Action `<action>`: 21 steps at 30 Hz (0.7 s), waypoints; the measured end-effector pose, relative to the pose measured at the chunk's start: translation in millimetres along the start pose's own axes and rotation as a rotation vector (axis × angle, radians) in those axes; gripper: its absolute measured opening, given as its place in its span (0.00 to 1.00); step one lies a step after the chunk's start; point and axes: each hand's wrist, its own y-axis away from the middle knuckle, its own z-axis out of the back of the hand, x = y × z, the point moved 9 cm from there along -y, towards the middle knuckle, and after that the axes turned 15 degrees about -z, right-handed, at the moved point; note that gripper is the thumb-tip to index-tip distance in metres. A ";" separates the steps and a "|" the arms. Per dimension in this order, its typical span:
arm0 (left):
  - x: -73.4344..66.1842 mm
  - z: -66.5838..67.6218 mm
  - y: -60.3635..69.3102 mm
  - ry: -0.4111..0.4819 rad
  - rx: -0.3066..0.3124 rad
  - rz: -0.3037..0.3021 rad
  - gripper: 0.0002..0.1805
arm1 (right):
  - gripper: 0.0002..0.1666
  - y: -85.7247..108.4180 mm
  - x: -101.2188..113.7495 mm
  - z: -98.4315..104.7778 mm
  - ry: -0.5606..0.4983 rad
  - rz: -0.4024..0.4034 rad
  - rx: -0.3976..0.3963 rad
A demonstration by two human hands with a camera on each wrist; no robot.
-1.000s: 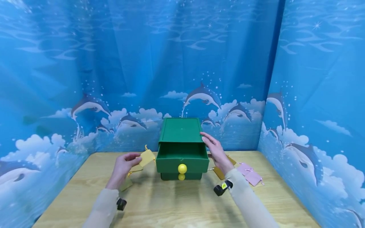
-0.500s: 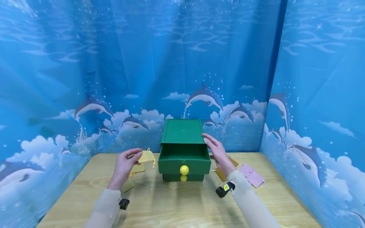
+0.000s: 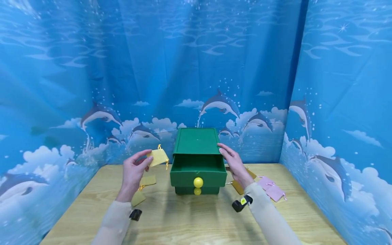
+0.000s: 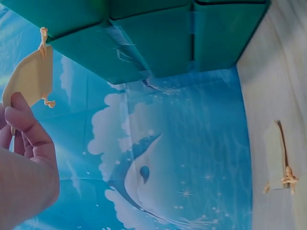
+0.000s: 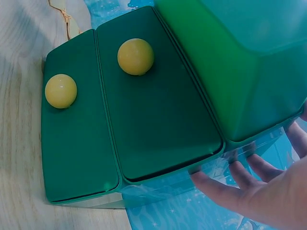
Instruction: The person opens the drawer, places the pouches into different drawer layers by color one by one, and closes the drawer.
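Thumb and fingers of the left hand (image 3: 133, 175) pinch a pale yellow drawstring pouch (image 3: 158, 157), raised above the table to the left of a green drawer cabinet (image 3: 196, 141). In the left wrist view the same pouch (image 4: 34, 76) hangs tilted from the fingertips of that hand (image 4: 31, 158), cords outward. The cabinet's top drawer (image 3: 183, 179) is pulled out; what shows of its inside holds nothing. Against the cabinet's right side rests the right hand (image 3: 237, 168); in the right wrist view its spread fingers (image 5: 216, 189) touch the side wall, beside two closed drawers with yellow knobs (image 5: 135, 56).
Two yellow pouches (image 3: 148, 180) lie on the wooden table (image 3: 190, 224) near the left forearm. Right of the cabinet lie mustard pouches (image 3: 237, 187), partly behind the right hand, and pink pouches (image 3: 275, 193). A blue dolphin-print curtain (image 3: 147, 85) stands behind and at both sides.
Held by the left hand, the pouch has dipped slightly and then risen, now higher above the table. The right hand stays against the cabinet. The head view has shifted slightly.
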 end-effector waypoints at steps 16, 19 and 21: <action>-20.9 -16.0 -0.9 0.061 -0.004 -0.039 0.20 | 0.28 -7.5 -4.9 4.0 0.000 -0.002 -0.012; -22.3 -22.9 0.5 0.087 0.020 -0.039 0.21 | 0.28 -16.5 -10.3 6.2 -0.007 0.001 -0.018; -23.2 -27.0 2.4 0.109 0.033 -0.041 0.21 | 0.28 -22.2 -13.6 6.0 -0.007 0.004 -0.020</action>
